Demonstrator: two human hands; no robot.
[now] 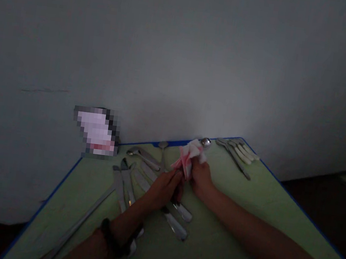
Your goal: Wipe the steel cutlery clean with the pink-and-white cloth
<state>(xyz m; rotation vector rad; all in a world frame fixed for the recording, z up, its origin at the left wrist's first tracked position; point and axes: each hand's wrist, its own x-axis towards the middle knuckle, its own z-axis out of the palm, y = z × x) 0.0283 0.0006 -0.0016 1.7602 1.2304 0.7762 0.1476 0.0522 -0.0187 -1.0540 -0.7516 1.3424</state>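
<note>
My left hand is closed, its fingers at the lower edge of a pink and white cloth. My right hand grips the cloth, which is bunched up in front of it. Beyond the cloth shows the shiny bowl of a spoon; it lines up with my left hand, while its handle is hidden by cloth and fingers. Under and beside my left hand lie several table knives with shiny handles. Another spoon lies at the back edge, left of the cloth.
The green table has a blue rim and stands against a grey wall. Several pieces of cutlery with white handles and a dark-handled one lie back right. Long tongs lie left. A blurred-out phone-like object leans on the wall.
</note>
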